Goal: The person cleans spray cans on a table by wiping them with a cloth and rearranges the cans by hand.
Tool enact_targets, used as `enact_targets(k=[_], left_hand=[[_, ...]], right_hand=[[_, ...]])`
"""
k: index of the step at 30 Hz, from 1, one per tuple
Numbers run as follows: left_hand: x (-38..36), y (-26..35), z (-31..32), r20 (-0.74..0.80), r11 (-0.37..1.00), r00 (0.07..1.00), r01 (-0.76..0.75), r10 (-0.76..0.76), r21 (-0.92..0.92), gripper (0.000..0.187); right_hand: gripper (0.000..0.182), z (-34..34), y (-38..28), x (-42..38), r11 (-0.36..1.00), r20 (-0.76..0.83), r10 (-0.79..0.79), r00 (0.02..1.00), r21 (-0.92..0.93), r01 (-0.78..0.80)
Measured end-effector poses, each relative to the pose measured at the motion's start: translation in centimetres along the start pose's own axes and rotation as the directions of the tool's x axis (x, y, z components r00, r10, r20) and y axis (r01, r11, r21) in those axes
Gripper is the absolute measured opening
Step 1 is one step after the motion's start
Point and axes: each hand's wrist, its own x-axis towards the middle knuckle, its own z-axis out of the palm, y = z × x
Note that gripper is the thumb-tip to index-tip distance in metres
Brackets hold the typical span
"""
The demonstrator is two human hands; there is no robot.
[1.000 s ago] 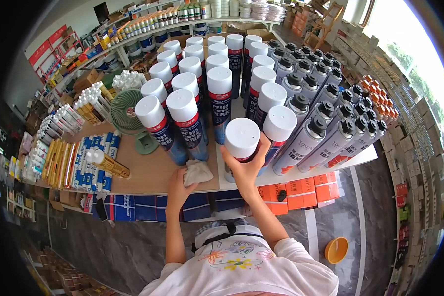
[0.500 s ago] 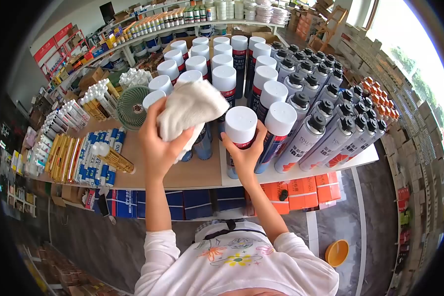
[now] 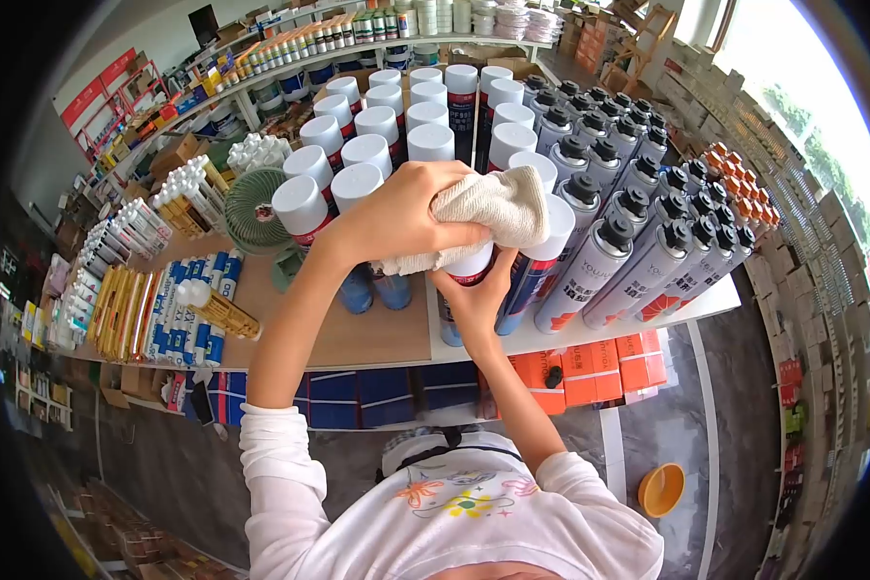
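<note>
A cream-white cloth (image 3: 501, 205) is bunched in my left hand (image 3: 401, 215), whose fingers are closed around it. The cloth lies over the white cap of an aerosol can (image 3: 471, 263), hiding most of that cap. My right hand (image 3: 479, 302) wraps round the same can just below the cap; the can stands upright at the table's front edge. Rows of similar dark cans with white caps (image 3: 430, 143) stand behind and to the left. Close to the right hand is another white-capped can (image 3: 554, 230).
Grey cans with black tops (image 3: 597, 266) crowd the right side of the table (image 3: 377, 338). A green fan (image 3: 253, 208) and sealant tubes (image 3: 179, 304) occupy the left. Blue boxes (image 3: 387, 398) and orange boxes (image 3: 590, 372) sit below. An orange bowl (image 3: 661, 490) is on the floor.
My left hand has moved right with the cloth, from above the left cans onto the cap of the can in my right hand. The right hand has stayed around that can.
</note>
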Motion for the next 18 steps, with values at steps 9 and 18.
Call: enact_targets(k=[9,18], left_hand=[[-1.2,-0.7,0.9,-0.098,0.995,0.993,-0.075,0.069,-0.058,0.040],[-0.9,-0.8,1.4,-0.194,0.994,0.976,0.098,-0.104,-0.041,0.039]], right_hand=[[0.087,0.2,1.3,-0.5,0.999,0.040,-0.003,0.999,-0.054,0.006],[0.081,0.2,1.4,-0.4,0.995,0.011,-0.056,0.998,-0.077,0.057]])
